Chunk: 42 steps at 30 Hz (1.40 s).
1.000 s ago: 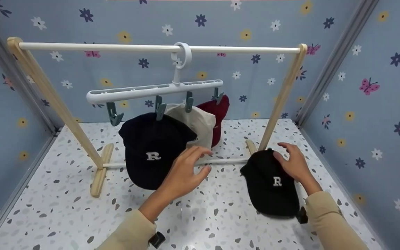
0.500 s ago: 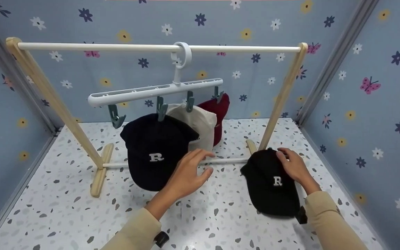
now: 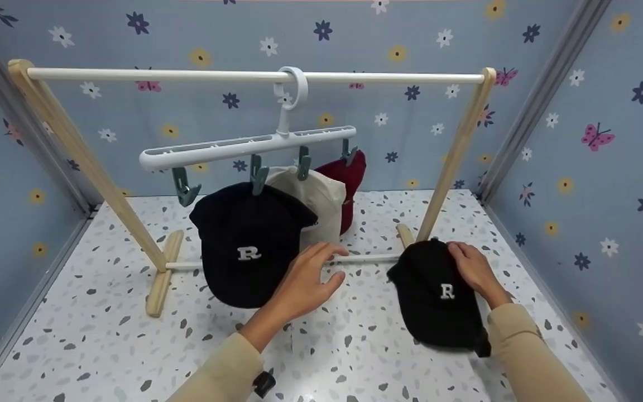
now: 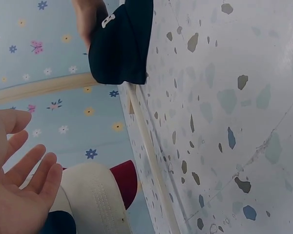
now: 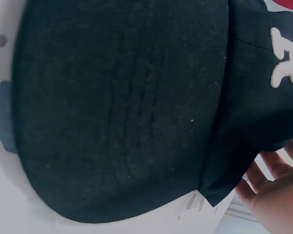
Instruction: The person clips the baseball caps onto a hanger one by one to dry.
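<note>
A black baseball cap (image 3: 430,296) with a white R lies on the speckled surface at the right. My right hand (image 3: 475,271) holds it by the right side of its crown; in the right wrist view its fingers (image 5: 258,178) pass behind the cap's edge, tips hidden. My left hand (image 3: 307,279) hovers with fingers apart and nothing between them, in front of a dark cap (image 3: 243,223) that hangs from a clip hanger (image 3: 210,151). Behind that cap hang a cream cap (image 3: 324,201) and a dark red cap (image 3: 349,173).
The hanger hooks over the white rail (image 3: 159,75) of a wooden stand (image 3: 92,167). At the hanger's left end, a green clip (image 3: 185,190) bears nothing. A low white bar (image 3: 369,258) joins the stand's feet. Flower-patterned walls (image 3: 595,195) enclose the back and sides.
My right hand's thumb and fingers have come together at the black cap's crown. The left hand has drifted slightly right and down. The hanging caps sway a little.
</note>
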### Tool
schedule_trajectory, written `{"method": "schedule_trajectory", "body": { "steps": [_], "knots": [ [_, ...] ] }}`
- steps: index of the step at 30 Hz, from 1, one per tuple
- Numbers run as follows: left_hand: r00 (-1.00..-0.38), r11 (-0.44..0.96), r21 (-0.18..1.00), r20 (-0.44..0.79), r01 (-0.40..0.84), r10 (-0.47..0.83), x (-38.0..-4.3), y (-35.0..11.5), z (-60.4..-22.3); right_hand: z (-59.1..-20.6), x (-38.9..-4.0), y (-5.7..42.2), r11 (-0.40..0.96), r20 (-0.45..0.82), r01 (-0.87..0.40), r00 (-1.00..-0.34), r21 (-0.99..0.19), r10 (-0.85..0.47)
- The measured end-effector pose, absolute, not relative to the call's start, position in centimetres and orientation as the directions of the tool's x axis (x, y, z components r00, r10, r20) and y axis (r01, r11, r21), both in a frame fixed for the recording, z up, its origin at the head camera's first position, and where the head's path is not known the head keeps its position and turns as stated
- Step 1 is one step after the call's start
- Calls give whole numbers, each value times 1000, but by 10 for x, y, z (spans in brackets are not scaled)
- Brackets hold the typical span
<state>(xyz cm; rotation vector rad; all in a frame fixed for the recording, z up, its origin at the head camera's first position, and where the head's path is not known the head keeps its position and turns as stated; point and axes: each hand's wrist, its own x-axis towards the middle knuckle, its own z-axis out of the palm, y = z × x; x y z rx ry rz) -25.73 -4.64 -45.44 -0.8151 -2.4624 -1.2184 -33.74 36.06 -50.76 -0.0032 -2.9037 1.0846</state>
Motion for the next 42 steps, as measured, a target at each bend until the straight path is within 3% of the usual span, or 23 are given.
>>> {"method": "schedule_trajectory", "body": {
  "steps": [30,42],
  "knots": [
    [-790,488,622,486,613,373,-258,-42,-456,-496,-336,361,678,-67,49,-998,-734,-1],
    [-804,477,648,460,594,377,-258,-40,-454,-473,-331,352,674,-53,-75,-984,-735,-167]
  ]
}}
